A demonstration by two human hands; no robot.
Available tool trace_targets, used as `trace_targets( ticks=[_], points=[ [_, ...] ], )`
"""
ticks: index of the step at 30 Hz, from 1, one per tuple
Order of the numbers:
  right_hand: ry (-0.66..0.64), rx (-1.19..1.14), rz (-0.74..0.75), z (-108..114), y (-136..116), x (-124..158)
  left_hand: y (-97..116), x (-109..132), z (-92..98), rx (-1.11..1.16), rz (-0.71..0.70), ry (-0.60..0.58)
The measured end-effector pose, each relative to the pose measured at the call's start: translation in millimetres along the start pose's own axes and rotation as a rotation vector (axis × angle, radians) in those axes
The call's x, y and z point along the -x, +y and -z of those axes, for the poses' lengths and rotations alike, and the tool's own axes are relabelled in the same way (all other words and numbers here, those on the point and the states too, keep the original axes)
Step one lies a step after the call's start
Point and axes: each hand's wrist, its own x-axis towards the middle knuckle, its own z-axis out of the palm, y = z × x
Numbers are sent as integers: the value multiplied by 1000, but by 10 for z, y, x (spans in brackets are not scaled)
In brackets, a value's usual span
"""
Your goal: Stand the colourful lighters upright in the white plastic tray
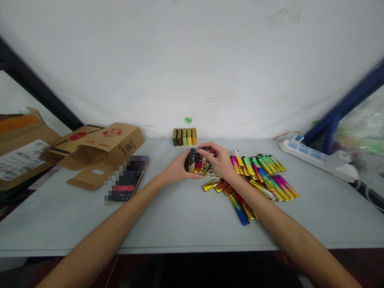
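Note:
My left hand (pixel 177 168) is wrapped round the left end of a small pale tray (pixel 213 173) with cells. Several lighters with black tops (pixel 194 154) stand upright in the tray's left part, beside my left fingers. My right hand (pixel 221 159) is closed over the tray's right part, its fingertips on a shiny dark-green lighter (pixel 207 169) that tilts over the cells. Fingers hide part of that lighter. To the right and under my right forearm lie many loose metallic rainbow lighters (pixel 265 176), some in rows and some scattered.
A block of upright lighters (pixel 185 137) stands against the wall. On the left are an opened cardboard box (pixel 114 140), another carton (pixel 21 152) and a phone (pixel 129 178). A white power strip (pixel 318 158) lies at the right, by a blue frame post (pixel 345 104).

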Motion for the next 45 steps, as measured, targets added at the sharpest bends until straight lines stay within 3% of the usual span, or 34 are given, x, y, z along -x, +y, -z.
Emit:
trace_targets(
  ticks=[6,9,12,15,20,27,32,37,45],
  points=[
    [157,-3,18,-56,-78,8,-30,-2,-14,-29,25,-4],
    [267,-6,39,40,-136,-42,-36,-3,-12,-31,33,-2],
    [388,-22,41,279,-229,-107,-29,-3,-4,-51,38,-8],
    [423,-41,14,598,-339,-86,-18,-4,1,-62,55,-8],
    [435,172,-27,1077,-396,221,-21,-7,-3,-74,48,4],
    [343,460,-158,1557,-260,675,-26,-13,-9,-75,65,9],
    [135,538,-257,1812,-172,800,-12,-13,-7,-68,92,-5],
    [20,731,-196,1828,-42,811,16,-10,-2,-89,84,8],
    [58,824,-18,1716,90,821,24,-4,-15,-111,52,10]
  ],
)
